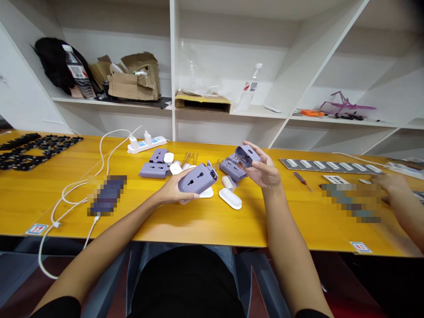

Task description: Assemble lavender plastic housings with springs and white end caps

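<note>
My left hand (174, 190) is closed around a long purple plastic casing (198, 180) with dark keyhole-shaped slots, lifted over the table. A small part shows at the casing's right end, too small to make out. To its right, my right hand (266, 170) grips a shorter, hollow purple plastic cover (249, 154), its opening turned toward the left. The two purple pieces are apart. Behind and between my hands lie more purple casings (154, 170), metal coil springs (188, 158) and round white parts (168, 158). A white oval piece with a ridged face (230, 198) rests nearer to me.
At left lie a blurred-out phone (107, 194) on a white cable and a power strip (147, 143). A screwdriver (302, 181) and a strip of white pieces (331, 165) lie right, near another person's hand (394, 187). Shelves (228, 57) stand behind the table.
</note>
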Demonstrator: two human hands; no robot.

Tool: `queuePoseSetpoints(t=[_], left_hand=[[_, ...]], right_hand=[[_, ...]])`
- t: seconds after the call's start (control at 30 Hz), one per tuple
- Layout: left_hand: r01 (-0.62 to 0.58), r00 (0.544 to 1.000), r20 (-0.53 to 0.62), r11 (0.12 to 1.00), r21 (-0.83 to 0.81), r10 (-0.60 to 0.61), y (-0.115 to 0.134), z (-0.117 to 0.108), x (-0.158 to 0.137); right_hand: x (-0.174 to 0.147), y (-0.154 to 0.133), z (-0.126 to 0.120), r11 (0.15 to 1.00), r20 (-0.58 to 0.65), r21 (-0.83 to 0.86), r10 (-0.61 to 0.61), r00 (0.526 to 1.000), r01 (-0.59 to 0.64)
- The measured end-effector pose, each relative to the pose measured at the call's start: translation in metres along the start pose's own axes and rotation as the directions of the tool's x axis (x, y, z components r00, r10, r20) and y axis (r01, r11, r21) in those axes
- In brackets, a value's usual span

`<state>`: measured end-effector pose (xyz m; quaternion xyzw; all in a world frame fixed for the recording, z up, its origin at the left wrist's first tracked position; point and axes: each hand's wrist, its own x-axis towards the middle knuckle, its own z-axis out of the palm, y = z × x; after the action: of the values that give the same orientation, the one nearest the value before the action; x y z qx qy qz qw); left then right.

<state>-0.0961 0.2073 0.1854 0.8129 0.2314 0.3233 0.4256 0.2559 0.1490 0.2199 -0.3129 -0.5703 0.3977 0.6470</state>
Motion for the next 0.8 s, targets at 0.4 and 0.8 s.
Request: queuePoseSetpoints(t=[0.4, 0.8], left_hand=[[0.054, 0.998, 0.038, 0.998, 0.037, -0.055, 0.0054, -0.0019, 0.0000], [0.078, 0.996, 0.045, 0.996, 0.050, -0.080, 0.0046, -0.0019, 0.0003]], right_hand=[[-0.0003, -0.0032, 0.0012, 1.000, 0.001, 0.015, -0.003, 1.000, 0.003], [-0.0022, -0.0055, -0.0016, 0.999, 0.011, -0.020, 0.027, 1.000, -0.027]])
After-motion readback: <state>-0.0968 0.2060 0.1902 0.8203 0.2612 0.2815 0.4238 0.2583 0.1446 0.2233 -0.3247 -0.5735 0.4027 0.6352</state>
